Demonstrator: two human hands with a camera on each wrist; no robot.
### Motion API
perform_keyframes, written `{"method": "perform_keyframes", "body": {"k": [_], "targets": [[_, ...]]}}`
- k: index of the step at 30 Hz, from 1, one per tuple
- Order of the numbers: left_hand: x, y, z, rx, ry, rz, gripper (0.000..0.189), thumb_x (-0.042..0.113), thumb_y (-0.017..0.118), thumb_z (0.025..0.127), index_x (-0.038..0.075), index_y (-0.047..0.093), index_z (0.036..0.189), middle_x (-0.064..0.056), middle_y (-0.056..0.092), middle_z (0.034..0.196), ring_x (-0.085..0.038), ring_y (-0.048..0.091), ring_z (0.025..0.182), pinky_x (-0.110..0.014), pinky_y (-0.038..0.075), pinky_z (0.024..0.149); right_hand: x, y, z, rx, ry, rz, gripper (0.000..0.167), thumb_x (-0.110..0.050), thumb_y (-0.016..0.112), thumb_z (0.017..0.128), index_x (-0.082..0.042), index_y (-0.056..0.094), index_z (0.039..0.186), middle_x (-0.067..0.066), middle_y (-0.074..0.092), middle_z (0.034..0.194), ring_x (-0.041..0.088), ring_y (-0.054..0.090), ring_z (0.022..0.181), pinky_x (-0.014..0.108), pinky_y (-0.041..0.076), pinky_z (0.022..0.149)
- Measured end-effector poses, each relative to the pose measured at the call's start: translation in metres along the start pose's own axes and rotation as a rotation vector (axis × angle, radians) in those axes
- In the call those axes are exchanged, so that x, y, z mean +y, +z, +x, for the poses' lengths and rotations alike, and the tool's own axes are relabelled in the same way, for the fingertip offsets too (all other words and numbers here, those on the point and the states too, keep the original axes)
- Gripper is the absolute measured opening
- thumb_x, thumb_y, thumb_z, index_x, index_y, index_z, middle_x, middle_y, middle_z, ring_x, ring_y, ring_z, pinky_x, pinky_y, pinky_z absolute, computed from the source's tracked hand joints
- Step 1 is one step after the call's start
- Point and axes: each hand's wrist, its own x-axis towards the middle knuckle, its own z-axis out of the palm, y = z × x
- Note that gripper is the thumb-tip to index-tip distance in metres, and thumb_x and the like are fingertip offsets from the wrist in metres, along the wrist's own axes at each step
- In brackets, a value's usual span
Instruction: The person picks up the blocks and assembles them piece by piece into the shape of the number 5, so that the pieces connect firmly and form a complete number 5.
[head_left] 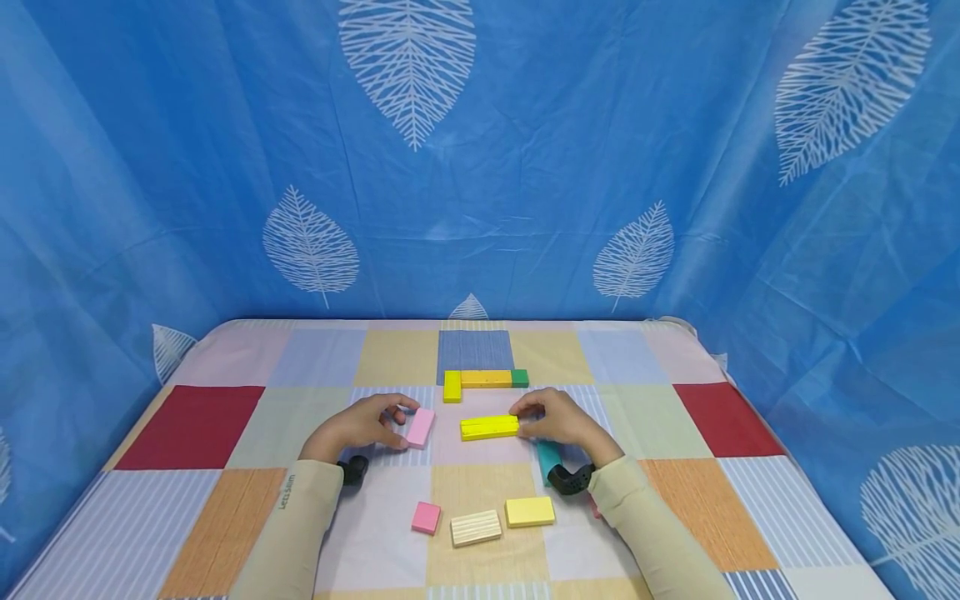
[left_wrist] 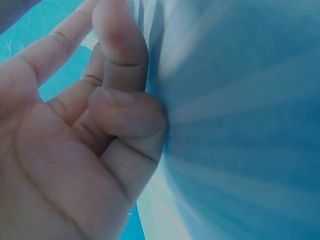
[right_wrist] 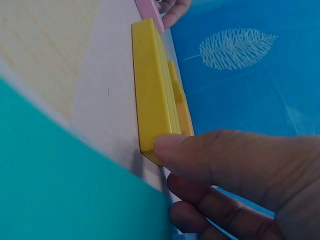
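In the head view, my left hand (head_left: 371,422) holds a pink block (head_left: 421,427) by its left side, index finger near the far end and thumb near the close end. The left wrist view shows that hand's curled fingers (left_wrist: 132,120) against the cloth, with the block out of sight. A long yellow block (head_left: 489,427) lies crosswise just to the right, a seam running along its length. My right hand (head_left: 557,417) pinches the right end of it; in the right wrist view the thumb (right_wrist: 172,145) presses on that end.
Beyond the hands, an upright-lying yellow block (head_left: 452,387), an orange block (head_left: 486,379) and a green block (head_left: 520,378) form a row. Closer in lie a dark pink block (head_left: 426,517), a striped wooden block (head_left: 476,528) and a pale yellow block (head_left: 529,512). A teal block (head_left: 549,461) sits by my right wrist.
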Motion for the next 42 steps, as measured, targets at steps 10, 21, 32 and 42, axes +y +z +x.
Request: {"method": "perform_keyframes", "body": {"k": [10,21,32,42], "targets": [[0.005,0.003,0.002,-0.007,0.019,0.015,0.053,0.004,0.09,0.087,0.007,0.068,0.135,-0.006,0.063,0.103,-0.022,0.055,0.089,-0.03,0.052,0.078,0.004,-0.006,-0.001,-0.019,0.002,-0.015,0.022,-0.002,0.084,0.091,0.0,0.08,0.113,0.01,0.078,0.112,0.027,0.07,0.105,0.049,0.057,0.099],[0.014,0.013,0.005,0.021,0.007,0.044,0.055,0.006,0.091,0.084,0.009,0.068,0.134,-0.005,0.062,0.102,-0.023,0.055,0.093,-0.033,0.051,0.079,0.007,-0.009,-0.001,-0.023,0.013,-0.018,0.022,-0.001,0.085,0.091,0.0,0.08,0.112,0.011,0.078,0.112,0.029,0.071,0.106,0.05,0.057,0.099],[0.023,0.02,0.006,0.047,-0.001,0.055,0.056,0.007,0.092,0.084,0.008,0.068,0.135,-0.005,0.062,0.102,-0.023,0.055,0.093,-0.033,0.05,0.078,0.01,-0.012,-0.002,-0.035,0.012,-0.01,0.023,0.0,0.084,0.092,0.001,0.08,0.114,0.012,0.077,0.113,0.03,0.072,0.105,0.05,0.058,0.098],[0.025,0.024,0.01,0.071,-0.026,0.063,0.057,0.008,0.093,0.084,0.009,0.068,0.135,-0.004,0.062,0.1,-0.022,0.055,0.091,-0.033,0.05,0.078,0.014,-0.014,-0.002,-0.047,0.017,0.013,0.023,0.001,0.083,0.092,0.002,0.079,0.115,0.013,0.077,0.114,0.032,0.072,0.108,0.051,0.058,0.1]]}}
